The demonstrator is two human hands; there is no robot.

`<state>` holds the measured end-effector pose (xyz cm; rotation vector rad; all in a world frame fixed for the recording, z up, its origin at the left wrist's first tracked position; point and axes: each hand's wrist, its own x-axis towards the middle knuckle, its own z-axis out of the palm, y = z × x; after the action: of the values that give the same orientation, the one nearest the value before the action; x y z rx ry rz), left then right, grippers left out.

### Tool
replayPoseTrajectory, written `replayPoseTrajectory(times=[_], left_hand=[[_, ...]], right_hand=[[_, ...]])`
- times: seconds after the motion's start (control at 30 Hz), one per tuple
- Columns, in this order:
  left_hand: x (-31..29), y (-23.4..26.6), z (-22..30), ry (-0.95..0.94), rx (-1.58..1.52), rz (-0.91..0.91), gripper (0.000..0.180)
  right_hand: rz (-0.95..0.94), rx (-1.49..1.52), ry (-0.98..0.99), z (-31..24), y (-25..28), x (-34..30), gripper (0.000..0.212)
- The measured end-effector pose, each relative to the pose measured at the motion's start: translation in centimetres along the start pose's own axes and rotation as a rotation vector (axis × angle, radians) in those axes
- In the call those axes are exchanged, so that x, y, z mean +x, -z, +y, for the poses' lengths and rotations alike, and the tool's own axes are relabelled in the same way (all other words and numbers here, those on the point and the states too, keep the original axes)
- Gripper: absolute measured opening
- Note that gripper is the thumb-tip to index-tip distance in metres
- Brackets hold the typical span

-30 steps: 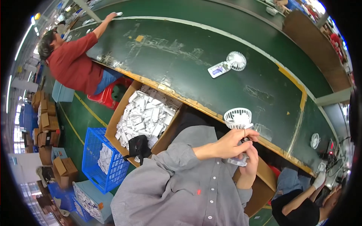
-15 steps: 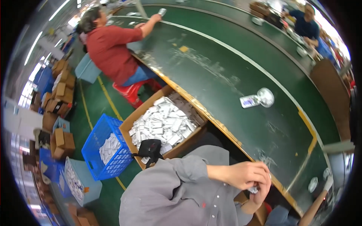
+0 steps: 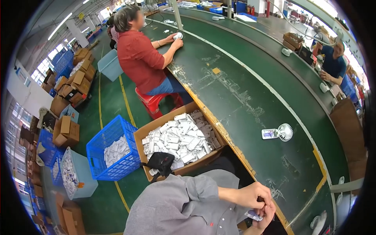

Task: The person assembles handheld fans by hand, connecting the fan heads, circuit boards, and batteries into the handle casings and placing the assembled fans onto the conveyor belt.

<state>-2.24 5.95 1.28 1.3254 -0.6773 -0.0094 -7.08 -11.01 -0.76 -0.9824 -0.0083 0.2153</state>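
Observation:
My left hand point(image 3: 255, 194) is closed, its fingertips pinched together close to my right fingers; whatever is between them is hidden. Below it, my right hand point(image 3: 268, 215) grips a small fan handle point(image 3: 253, 215), pale with a purplish part showing. Both hands are in front of my grey shirt, by the worktable's wooden edge. Beyond them on the green table top point(image 3: 235, 113) lies a white handheld fan point(image 3: 285, 132), its round grille at the right and its handle showing a purple part.
Left of me, a cardboard box point(image 3: 140, 135) holds many white casings, with a black pouch point(image 3: 160, 162) at its corner. Beside it stand a blue crate point(image 3: 98, 166) and a pale blue bin point(image 3: 87, 190). A person in red point(image 3: 141, 58) sits farther up the table, another person point(image 3: 333, 60) across it.
My view has tilted, showing more of the room. The piece in my right hand shows more clearly beneath my left hand. The person in red has drawn the outstretched arm back, both hands on a white piece.

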Motion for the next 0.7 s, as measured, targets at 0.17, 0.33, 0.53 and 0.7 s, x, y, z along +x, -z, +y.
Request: replayPoseTrajectory(times=[0.17,0.33,0.53,0.7], left_hand=[[-0.4,-0.6,0.8,0.122,-0.117,0.089,0.005],[1.1,3.1,-2.9,0.284,-0.41,0.365,0.007],[2.3,5.4,-0.4,0.144,-0.33,0.176,0.006],[3.0,4.4,0.2,0.11,-0.211,0.108,0.007]], right_hand=[[0.03,0.012,0.036,0.4,0.6,-0.7,0.022],[-0.006,0.274,0.258,-3.3,-2.5,-4.8,0.029],[0.201,-0.05,0.212,-1.0,2.6,-7.9,0.015],[0.425,-0.651,0.413,1.3,1.7,-7.4,0.018]])
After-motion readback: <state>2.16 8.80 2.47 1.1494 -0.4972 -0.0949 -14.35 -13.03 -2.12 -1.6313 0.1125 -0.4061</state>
